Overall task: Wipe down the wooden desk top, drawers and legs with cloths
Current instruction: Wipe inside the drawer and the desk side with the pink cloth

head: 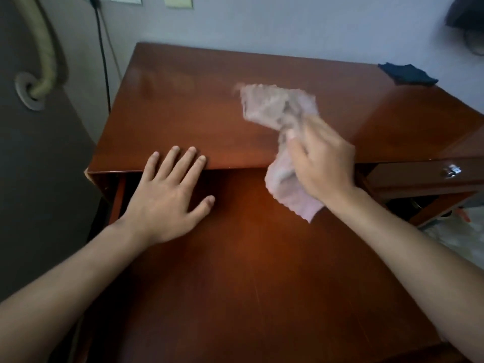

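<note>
**Pink cloth bunched in the right hand over the desk's front edge**

The left hand (167,195) lies flat with straight, spread fingers; its fingertips rest on the front edge of the desk top (196,100) while the palm sits over the pulled-out shelf (235,271) below. It holds nothing.

To its right, the right hand (323,166) grips the pink cloth (277,111), fingers curled round the cloth's middle. One blurred, crumpled end fans out up and to the left of the knuckles over the desk top; the other end hangs down past the front edge, over the shelf. Whether the cloth touches the wood cannot be told.

The desk top is glossy reddish-brown wood, with bare room left of the cloth up to its left edge and back to the wall (288,27). A black cable (103,61) runs down the wall beside the back left corner. At the far right back corner lies a dark cloth (408,74), well apart from the pink one. Below the right front edge sits a drawer (419,174) with a shiny knob (451,171).
</note>
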The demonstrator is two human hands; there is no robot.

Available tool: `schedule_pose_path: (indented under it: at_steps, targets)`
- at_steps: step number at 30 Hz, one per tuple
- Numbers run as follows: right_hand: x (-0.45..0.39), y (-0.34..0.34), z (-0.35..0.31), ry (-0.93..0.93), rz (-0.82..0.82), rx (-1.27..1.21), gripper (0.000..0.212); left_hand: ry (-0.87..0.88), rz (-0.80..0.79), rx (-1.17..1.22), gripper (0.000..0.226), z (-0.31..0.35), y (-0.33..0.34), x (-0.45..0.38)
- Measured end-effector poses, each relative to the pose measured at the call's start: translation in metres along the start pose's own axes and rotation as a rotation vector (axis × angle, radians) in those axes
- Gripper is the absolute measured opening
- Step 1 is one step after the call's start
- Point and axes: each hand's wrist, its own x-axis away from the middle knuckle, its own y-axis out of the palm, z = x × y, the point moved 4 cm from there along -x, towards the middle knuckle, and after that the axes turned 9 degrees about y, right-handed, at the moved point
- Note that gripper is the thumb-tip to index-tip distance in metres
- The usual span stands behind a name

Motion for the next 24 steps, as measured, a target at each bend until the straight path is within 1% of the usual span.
schedule_pose_path:
  at_steps: [1,2,3,4,5,6,7,9,10,11,13,15,17,20,22,24]
  targets:
    - [-0.001,0.026,-0.003,-0.037,-0.165,0.119,0.042,0.003,-0.013,0.005,0.090,0.001,-0.002,0.002]
    - [0.004,0.050,-0.007,-0.079,-0.290,0.230,0.050,0.012,-0.030,0.014,0.095,0.001,-0.004,0.004]
    - [0.010,0.069,-0.016,-0.106,-0.365,0.270,0.057,0.018,-0.058,0.014,0.100,0.003,-0.008,0.004]
    - [0.016,0.083,-0.030,-0.121,-0.410,0.251,0.061,0.020,-0.084,0.025,0.103,0.003,-0.013,0.003]
    - [0.019,0.093,-0.048,-0.173,-0.420,0.210,0.065,0.015,-0.087,0.055,0.103,0.002,-0.021,0.001]
    - [0.021,0.102,-0.072,-0.249,-0.423,0.184,0.068,-0.018,-0.057,0.123,0.098,-0.003,-0.029,0.000]
    - [0.022,0.108,-0.096,-0.316,-0.407,0.142,0.069,-0.074,-0.002,0.225,0.087,-0.012,-0.038,0.000]
    - [0.018,0.119,-0.141,-0.358,-0.359,0.014,0.062,-0.199,0.172,0.368,0.066,-0.036,-0.054,0.005]
    - [0.014,0.124,-0.162,-0.384,-0.342,-0.019,0.057,-0.242,0.236,0.372,0.060,-0.048,-0.058,0.010]
    - [0.012,0.131,-0.180,-0.423,-0.335,-0.035,0.056,-0.268,0.267,0.345,0.057,-0.058,-0.061,0.016]
    - [0.009,0.144,-0.211,-0.525,-0.360,0.014,0.056,-0.291,0.260,0.297,0.052,-0.073,-0.060,0.025]
    - [0.009,0.152,-0.229,-0.624,-0.376,0.118,0.059,-0.300,0.258,0.301,0.052,-0.085,-0.057,0.030]
    - [0.008,0.155,-0.227,-0.669,-0.352,0.154,0.057,-0.293,0.267,0.288,0.054,-0.091,-0.056,0.036]
    - [0.008,0.149,-0.189,-0.661,-0.277,0.176,0.043,-0.252,0.277,0.226,0.054,-0.076,-0.050,0.029]
    - [0.010,0.144,-0.144,-0.662,-0.179,0.193,0.035,-0.124,0.283,0.133,0.062,-0.042,-0.053,0.033]
    - [0.013,0.137,-0.093,-0.685,-0.106,0.225,0.035,0.107,0.242,0.123,0.070,0.009,-0.055,0.052]
